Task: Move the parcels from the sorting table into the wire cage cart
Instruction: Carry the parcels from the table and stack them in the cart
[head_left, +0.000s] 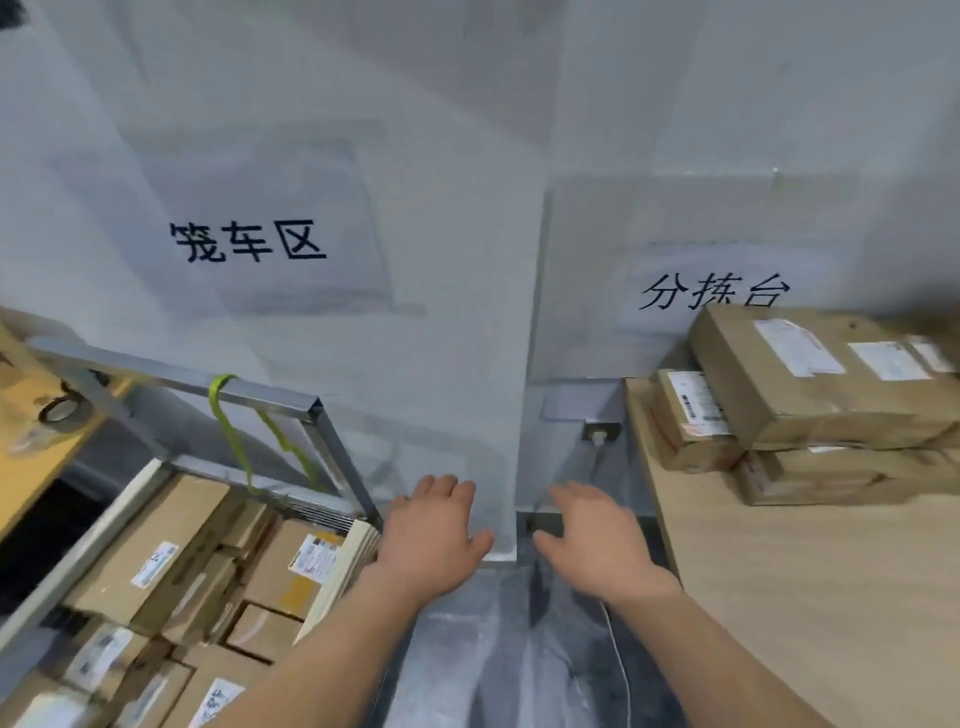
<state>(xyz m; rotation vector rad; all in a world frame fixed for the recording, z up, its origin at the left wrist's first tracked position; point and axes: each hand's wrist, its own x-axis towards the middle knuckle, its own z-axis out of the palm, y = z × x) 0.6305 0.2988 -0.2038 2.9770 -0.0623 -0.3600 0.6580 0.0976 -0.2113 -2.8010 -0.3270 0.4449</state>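
Both our left hand (434, 532) and right hand (597, 540) are empty, fingers spread, and the brown cardboard parcels (810, 379) sit stacked on the pale wooden sorting table (810, 597), up-right of our right hand, long axis left-right, so right's closer.

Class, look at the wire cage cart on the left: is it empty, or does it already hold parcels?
It holds parcels. Inside the wire cage cart, many brown cardboard parcels lie packed side by side. Both hands are empty.
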